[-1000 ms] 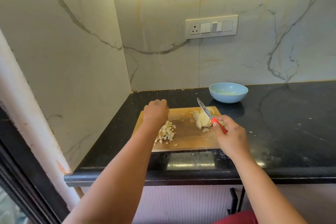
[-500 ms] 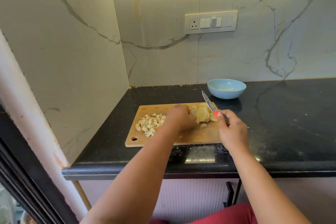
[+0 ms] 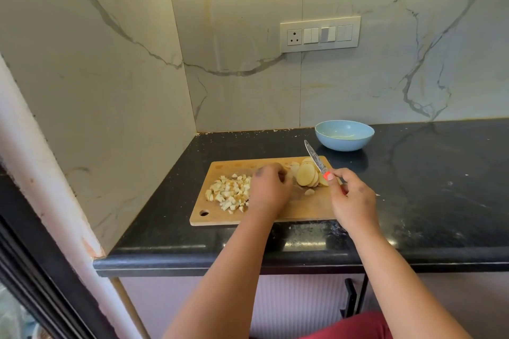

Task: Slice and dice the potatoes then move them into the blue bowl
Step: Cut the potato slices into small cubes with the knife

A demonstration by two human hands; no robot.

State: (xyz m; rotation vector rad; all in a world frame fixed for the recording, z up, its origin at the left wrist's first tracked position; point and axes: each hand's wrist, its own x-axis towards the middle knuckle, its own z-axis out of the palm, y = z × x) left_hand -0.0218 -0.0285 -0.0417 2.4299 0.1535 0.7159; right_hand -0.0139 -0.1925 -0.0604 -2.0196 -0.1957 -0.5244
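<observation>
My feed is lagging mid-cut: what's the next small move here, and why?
Probably pull a few potato slices flat under the left hand for dicing. They lean uncut beside the diced pile, the right hand holds the knife raised, and the blue bowl holds no pieces.

left hand (image 3: 271, 192): knuckles up, fingers curled under, forearm reaching toward 12 o'clock | right hand (image 3: 351, 201): at 3 o'clock of left, gripping knife (image 3: 316, 160), blade aimed at 11 o'clock

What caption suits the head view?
Right hand holds knife over potato slices; left hand on board beside diced potato.
</observation>
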